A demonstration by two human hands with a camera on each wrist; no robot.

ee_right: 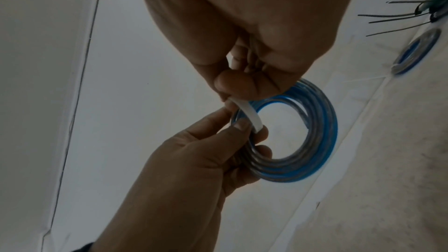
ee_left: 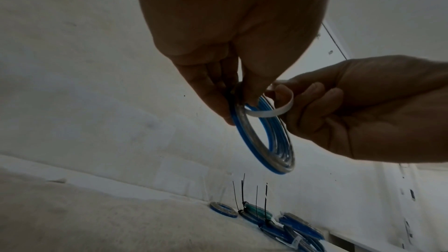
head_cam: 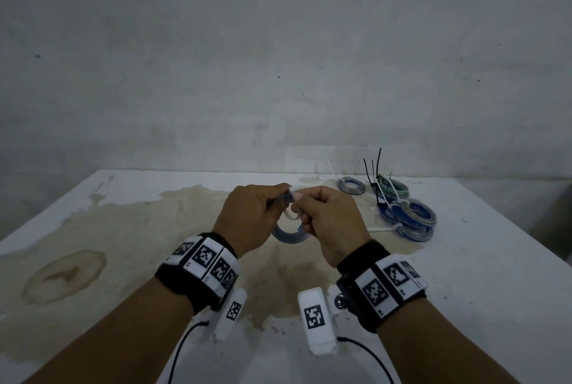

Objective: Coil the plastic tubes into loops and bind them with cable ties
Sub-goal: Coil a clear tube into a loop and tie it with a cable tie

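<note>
2 hands' fingers [ee_right: 242,127] pinch the white cable tie [ee_left: 266,113] around the blue coil [ee_right: 315,141].

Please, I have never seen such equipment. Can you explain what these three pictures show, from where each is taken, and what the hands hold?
No machine works here: a person wears cameras on the head and on both wrists. The head view looks down at both hands above the stained white table. Each wrist view looks along its own hand. The left hand grips a coil of blue and clear plastic tube. The right hand pinches a white plastic cable tie looped around that coil. On the table's far right lie finished tube coils, already tied.
</note>
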